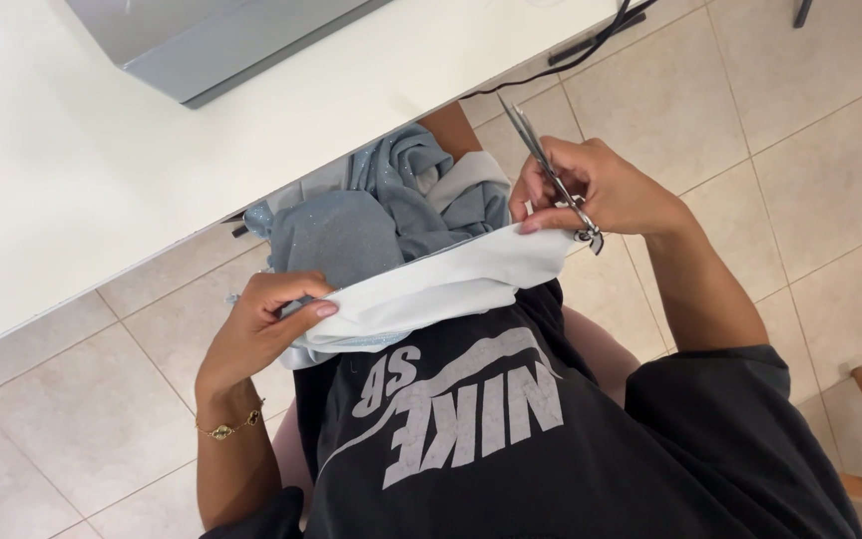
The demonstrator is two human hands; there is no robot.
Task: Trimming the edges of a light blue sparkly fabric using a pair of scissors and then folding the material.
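stretching white fabric between left hand and scissors-holding right hand.

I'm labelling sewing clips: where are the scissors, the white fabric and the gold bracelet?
scissors (543, 165), head view, on the closed blades above the right hand.
white fabric (441, 284), head view, on the folded band stretched between both hands.
gold bracelet (226, 429), head view, on the chain at the left wrist.

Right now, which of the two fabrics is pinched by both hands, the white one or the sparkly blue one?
The white fabric: the left hand and the right hand, which also holds scissors, grip its edge. The sparkly blue fabric bunches behind it.
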